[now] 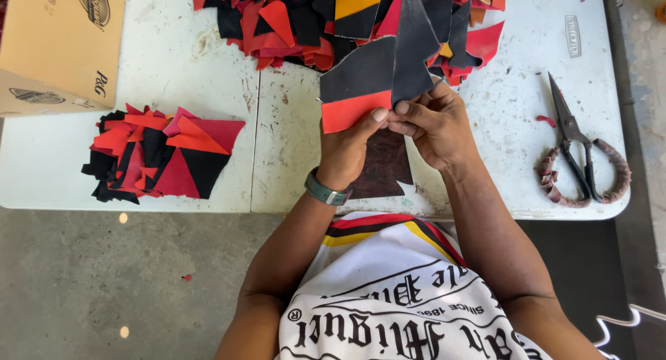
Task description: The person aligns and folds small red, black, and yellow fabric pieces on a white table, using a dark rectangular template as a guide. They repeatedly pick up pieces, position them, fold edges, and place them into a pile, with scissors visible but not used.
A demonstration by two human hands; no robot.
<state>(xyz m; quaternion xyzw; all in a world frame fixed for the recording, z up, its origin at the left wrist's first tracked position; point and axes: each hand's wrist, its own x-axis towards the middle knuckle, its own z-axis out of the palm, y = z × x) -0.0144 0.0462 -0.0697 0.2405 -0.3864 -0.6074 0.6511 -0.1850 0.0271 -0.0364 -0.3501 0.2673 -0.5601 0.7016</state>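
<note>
Fingers point(380, 114) of the left hand point(347, 152) pinch the red-and-black patch point(357, 89), while the right hand point(437, 121) nips the black piece point(416, 48) overlapping it, both raised off the desk point(291, 124). Thin grips at the edges: I judge the pieces could slide out of line. Scissors point(576, 152) lie well right; a sorted stack point(163, 155) sits left.

A small craft workshop

Heaped fabric scraps point(347, 20), worn scissors point(576, 148) (handles wrapped) and a cardboard box point(59, 41) crowd a stained white worktop point(194, 69) over concrete floor point(104, 284).
</note>
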